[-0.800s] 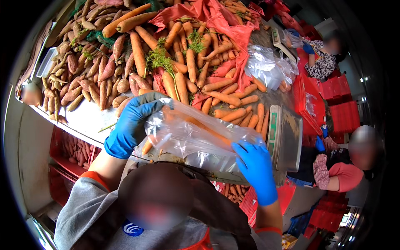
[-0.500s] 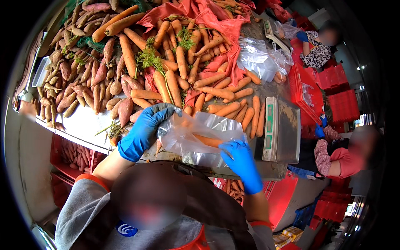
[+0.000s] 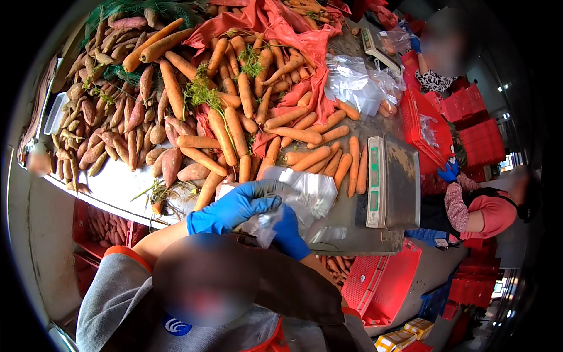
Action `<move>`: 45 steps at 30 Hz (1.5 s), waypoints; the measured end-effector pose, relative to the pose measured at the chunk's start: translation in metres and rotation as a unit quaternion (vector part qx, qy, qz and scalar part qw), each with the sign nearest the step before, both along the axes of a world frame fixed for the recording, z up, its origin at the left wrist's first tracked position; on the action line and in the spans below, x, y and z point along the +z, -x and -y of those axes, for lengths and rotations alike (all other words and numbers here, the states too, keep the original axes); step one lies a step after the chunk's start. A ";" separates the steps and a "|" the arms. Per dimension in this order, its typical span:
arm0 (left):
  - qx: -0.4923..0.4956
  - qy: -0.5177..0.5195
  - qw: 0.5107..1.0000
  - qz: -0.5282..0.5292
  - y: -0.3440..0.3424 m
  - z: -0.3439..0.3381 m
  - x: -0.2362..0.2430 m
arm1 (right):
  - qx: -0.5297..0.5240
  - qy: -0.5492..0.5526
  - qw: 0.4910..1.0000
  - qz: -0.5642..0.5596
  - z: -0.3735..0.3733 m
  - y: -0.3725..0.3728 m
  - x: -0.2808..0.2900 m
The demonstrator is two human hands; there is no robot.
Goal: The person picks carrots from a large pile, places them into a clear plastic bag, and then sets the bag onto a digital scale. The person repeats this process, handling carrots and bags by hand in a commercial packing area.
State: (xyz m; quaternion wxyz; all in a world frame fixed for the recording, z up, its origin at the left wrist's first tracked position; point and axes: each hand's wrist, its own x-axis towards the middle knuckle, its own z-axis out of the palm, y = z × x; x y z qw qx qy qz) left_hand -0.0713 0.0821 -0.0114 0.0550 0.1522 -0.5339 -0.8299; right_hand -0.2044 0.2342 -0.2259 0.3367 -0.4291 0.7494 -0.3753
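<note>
One clear plastic bag (image 3: 263,225) hangs crumpled before heaped carrots (image 3: 223,139) on a table (image 3: 358,236), the gloved left hand (image 3: 237,206) pinched on it, the right hand (image 3: 288,233) close beside, its grip too hidden to tell.

Produce: knobbly brown-and-pink sweet potatoes (image 3: 136,112) at 10 o'clock, with green mesh netting (image 3: 183,15) at 11.
Pale plastic: a translucent rectangular tub (image 3: 57,112) between 9 and 10 o'clock.
Red plastic: a root-filled red crate (image 3: 136,230) between 8 and 9 o'clock; a wide, open red crate (image 3: 399,287) between 4 and 5.
Cardboard: yellow-and-white cartons (image 3: 404,337), 5 o'clock.
People: a co-worker in a pink top (image 3: 491,214), 3 o'clock.
</note>
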 end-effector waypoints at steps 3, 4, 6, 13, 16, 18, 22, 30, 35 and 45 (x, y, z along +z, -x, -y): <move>0.098 0.263 0.957 -0.077 -0.007 0.032 0.001 | 0.014 0.001 0.999 -0.034 -0.003 0.012 0.041; 0.153 0.287 0.943 -0.076 -0.010 0.042 -0.007 | 0.018 0.002 0.999 -0.043 -0.004 0.015 0.057; 0.224 0.252 0.939 -0.066 -0.014 0.055 -0.038 | 0.025 -0.001 0.998 -0.062 -0.005 0.020 0.075; 0.040 0.123 0.990 0.049 0.003 0.007 -0.067 | 0.004 -0.016 0.982 -0.186 -0.022 0.015 0.051; 0.138 0.091 0.986 0.030 -0.001 0.014 -0.080 | 0.001 -0.014 0.973 -0.229 -0.024 0.009 0.030; 0.073 0.168 0.983 0.017 -0.001 0.015 -0.083 | -0.007 -0.017 0.968 -0.252 -0.028 0.011 0.021; 0.008 -0.036 0.999 0.024 0.003 -0.015 -0.082 | -0.019 -0.025 0.956 -0.291 -0.031 0.027 0.018; -0.287 0.100 0.952 0.028 0.013 -0.037 -0.080 | -0.001 -0.113 0.923 -0.367 -0.060 0.061 0.016; -0.151 0.326 0.933 0.033 0.004 -0.012 -0.088 | 0.030 -0.169 0.866 -0.471 -0.078 0.068 -0.056; 0.052 0.478 0.868 -0.119 0.007 -0.006 -0.029 | -0.085 0.089 0.845 -0.520 -0.034 0.023 -0.035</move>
